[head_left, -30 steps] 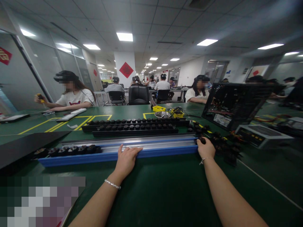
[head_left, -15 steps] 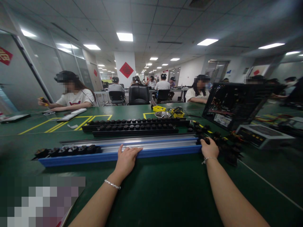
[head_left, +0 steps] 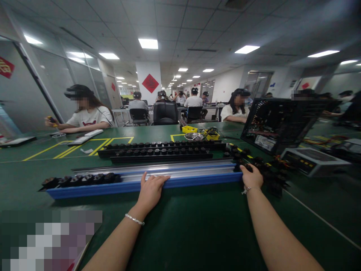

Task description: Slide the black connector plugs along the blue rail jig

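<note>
A long blue channel rail [head_left: 93,191] with a silver inner track lies across the table before me. Over its near wall, around the middle, my left hand [head_left: 151,192] is hooked with its fingers on the rim. At the rail's right end my right hand [head_left: 253,177] is closed round a small black round part [head_left: 248,168], mostly hidden by the fingers. A row of similar black parts [head_left: 81,179], which look like socket modules, sits in the left end of the rail. More loose black parts [head_left: 275,180] are heaped just right of my right hand.
Behind the blue rail lie black rails [head_left: 162,151] filled with black parts. Further back are a metal dish [head_left: 194,137] and yellow trays [head_left: 189,129]. An open computer case [head_left: 282,124] and a power supply [head_left: 314,162] stand at right. Co-workers sit across the table.
My right hand has shifted slightly to the right at the rail's end, still round the black part. My left hand stays in place on the rail.
</note>
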{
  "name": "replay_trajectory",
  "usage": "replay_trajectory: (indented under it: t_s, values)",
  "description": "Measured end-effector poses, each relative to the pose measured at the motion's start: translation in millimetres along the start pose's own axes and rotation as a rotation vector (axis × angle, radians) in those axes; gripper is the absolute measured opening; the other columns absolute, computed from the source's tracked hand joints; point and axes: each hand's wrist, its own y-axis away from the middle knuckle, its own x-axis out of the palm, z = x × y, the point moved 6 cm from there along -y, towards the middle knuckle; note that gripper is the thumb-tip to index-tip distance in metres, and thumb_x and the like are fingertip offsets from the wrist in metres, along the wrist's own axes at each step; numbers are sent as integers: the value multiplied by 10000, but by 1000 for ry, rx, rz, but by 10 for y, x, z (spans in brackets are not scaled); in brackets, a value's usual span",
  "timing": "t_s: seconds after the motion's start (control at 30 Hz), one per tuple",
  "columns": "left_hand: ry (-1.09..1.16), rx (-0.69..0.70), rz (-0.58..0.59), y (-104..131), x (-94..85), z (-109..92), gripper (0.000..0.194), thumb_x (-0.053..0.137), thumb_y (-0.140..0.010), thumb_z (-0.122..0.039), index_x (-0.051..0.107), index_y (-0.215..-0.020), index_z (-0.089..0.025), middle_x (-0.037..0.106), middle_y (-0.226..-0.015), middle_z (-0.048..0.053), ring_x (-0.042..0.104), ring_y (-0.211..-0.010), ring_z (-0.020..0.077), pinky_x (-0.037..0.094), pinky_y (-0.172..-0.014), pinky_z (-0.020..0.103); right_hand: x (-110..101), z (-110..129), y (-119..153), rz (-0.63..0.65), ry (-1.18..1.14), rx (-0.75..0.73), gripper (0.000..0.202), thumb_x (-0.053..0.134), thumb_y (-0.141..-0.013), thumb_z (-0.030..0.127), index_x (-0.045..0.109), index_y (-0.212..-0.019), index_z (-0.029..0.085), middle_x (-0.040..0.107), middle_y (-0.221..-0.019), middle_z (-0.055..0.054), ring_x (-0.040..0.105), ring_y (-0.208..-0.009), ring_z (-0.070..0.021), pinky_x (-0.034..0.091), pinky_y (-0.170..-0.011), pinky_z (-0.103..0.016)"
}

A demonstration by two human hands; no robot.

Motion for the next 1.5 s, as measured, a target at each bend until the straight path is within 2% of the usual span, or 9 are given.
replay_trajectory:
  t_s: [0.43,0.57,0.7,0.77,0.9,1.1,1.3,1.4,1.5]
  values:
    - [-5,-4,-13,-4,5,4,365,408,-878,-186,577,-1137,-381,680,-1092,-28,590,-975,175,113,-1075,564,-6,-19,3,-55,-37,39,451,637,-623,435,652,-975,154,659,-958,-106,586,-886,-264,451,-844,-411]
    - [-13,-3,-16,-4,2,3,366,416,-874,-183,578,-1132,-384,679,-1094,-33,591,-979,172,119,-1076,560,66,-46,10,-6,-242,76,493,633,-637,413,618,-1044,134,662,-901,-89,621,-733,-210,507,-692,-332]
    - [-6,-2,-12,7,-1,0,362,404,-879,-186,583,-1127,-380,684,-1083,-27,594,-961,169,124,-1076,557,89,-95,2,2,-369,146,538,597,-674,417,563,-1136,142,629,-1026,-108,625,-657,-182,514,-570,-292]
    - [-1,2,-12,13,-4,-1,362,399,-880,-186,584,-1125,-379,685,-1078,-24,594,-960,170,123,-1077,557,38,-92,-8,-19,-312,144,519,579,-691,416,562,-1134,145,627,-1022,-107,628,-687,-197,521,-598,-315]
    - [-4,4,-15,19,-9,-3,375,412,-869,-174,575,-1134,-383,683,-1082,-31,590,-984,173,127,-1078,554,-225,37,13,-164,31,8,422,565,-696,363,617,-1046,134,628,-1015,-137,581,-951,-295,457,-855,-431]
    - [18,-11,-22,23,-43,-29,314,424,-876,-253,595,-1109,-376,683,-1073,-32,563,-1025,189,131,-1080,545,-464,180,136,-195,333,-4,410,523,-715,318,611,-1084,162,583,-1094,-193,471,-1084,-377,405,-842,-550]
    - [-49,-150,-242,46,-215,135,290,407,-881,-312,621,-1075,-300,633,-1162,21,487,-1121,238,210,-1060,516,-518,179,184,-238,394,-36,467,463,-727,235,565,-1180,187,547,-1157,-194,456,-1101,-382,358,-860,-575]
    - [-111,-309,-431,102,-359,333,313,440,-848,-289,599,-1114,-250,534,-1278,83,412,-1194,289,263,-1025,526,-520,102,157,-281,345,-74,435,433,-711,198,620,-1104,192,511,-1192,-191,419,-1128,-393,320,-871,-595]
    - [-139,-526,-539,182,-449,566,354,470,-819,-289,561,-1148,-194,409,-1375,123,335,-1261,309,273,-1020,528,-450,-28,75,-244,371,-83,390,446,-670,180,663,-994,165,509,-1165,-198,402,-1127,-398,283,-895,-612]
